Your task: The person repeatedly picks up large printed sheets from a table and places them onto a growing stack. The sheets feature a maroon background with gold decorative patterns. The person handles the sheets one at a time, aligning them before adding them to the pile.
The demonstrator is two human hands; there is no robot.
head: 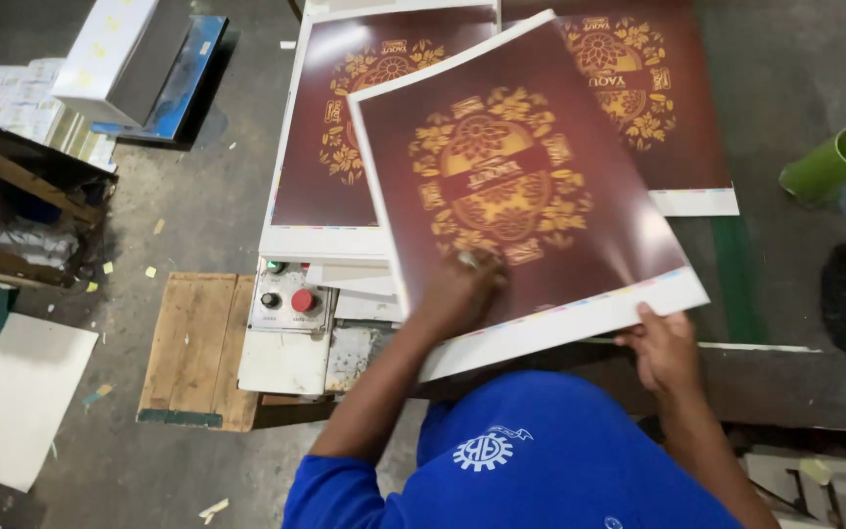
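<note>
While the left hand (462,292) presses flat and open on a tilted maroon sheet (516,186) with gold ornament, the right hand (665,348) pinches its white lower edge, above a stack (330,167) of matching prints.

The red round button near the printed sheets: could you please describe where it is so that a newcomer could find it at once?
Start at the stack of dark red printed sheets with gold floral designs. Just below its near left corner sits a small grey control panel, left of the person's left hand. The red button is its largest knob, right of a smaller dark one and below a green one.
</note>
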